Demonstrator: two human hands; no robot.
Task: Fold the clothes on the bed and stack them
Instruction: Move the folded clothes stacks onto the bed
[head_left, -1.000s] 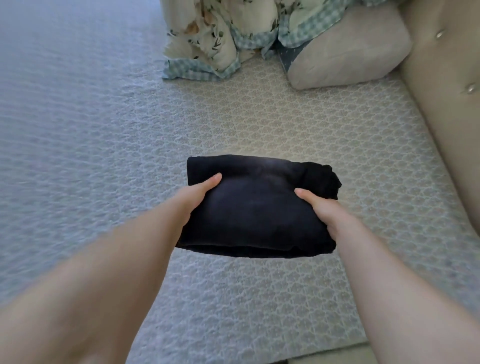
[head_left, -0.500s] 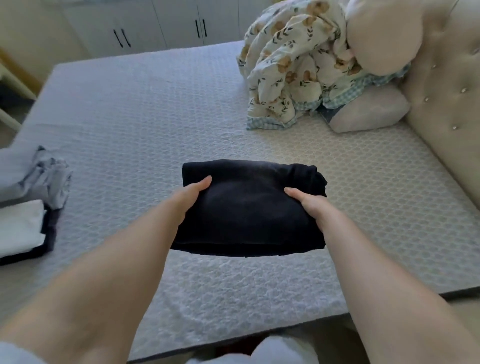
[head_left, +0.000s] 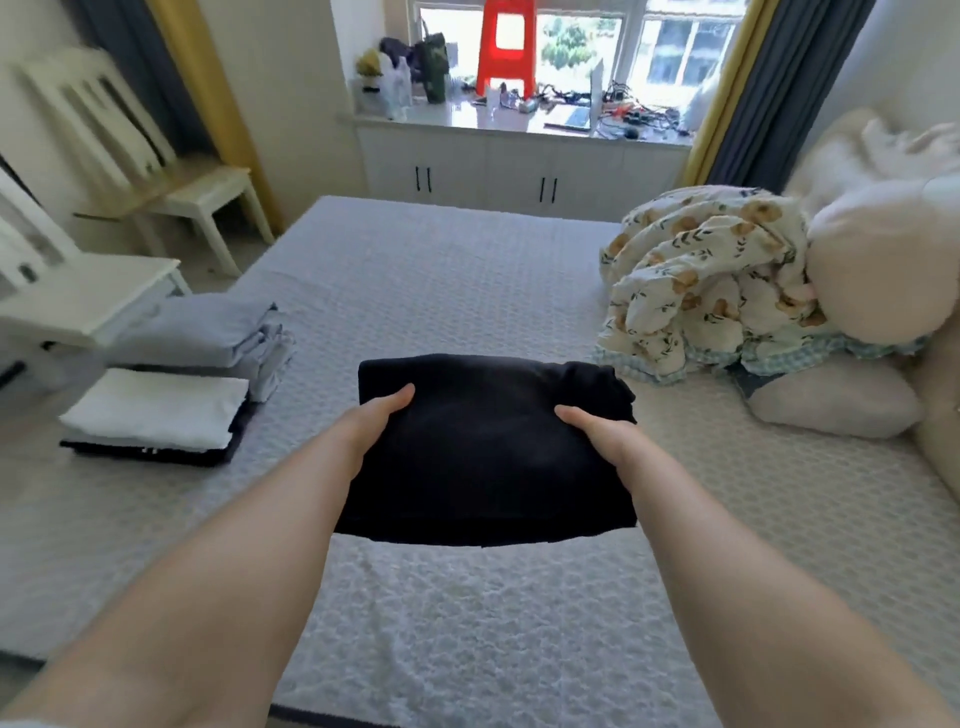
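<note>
Both hands hold a folded black garment (head_left: 488, 452) in front of the body, lifted off the bed (head_left: 467, 291) above its near half. The left hand (head_left: 375, 421) grips the garment's left side, thumb lying on top and fingers hidden underneath; the right hand (head_left: 592, 431) grips the right side the same way — thumb on top, fingers out of sight below. The garment sags a little along its near edge, and its far right corner is bunched.

On the left part of the bed lie two stacks of folded clothes. The nearer one has a white folded piece (head_left: 161, 405) on top of dark pieces (head_left: 156, 453); just behind it, touching or nearly so, sits a pile of pale blue-grey folded pieces (head_left: 208, 332).

At the right end a floral quilt (head_left: 706, 280) is heaped against cream pillows (head_left: 883, 260), with a grey pillow (head_left: 836, 405) lying in front of them. Beyond the bed stands a white cabinet (head_left: 519, 171) under the window — a red stool (head_left: 506, 47) stands on its tabletop among clutter.
</note>
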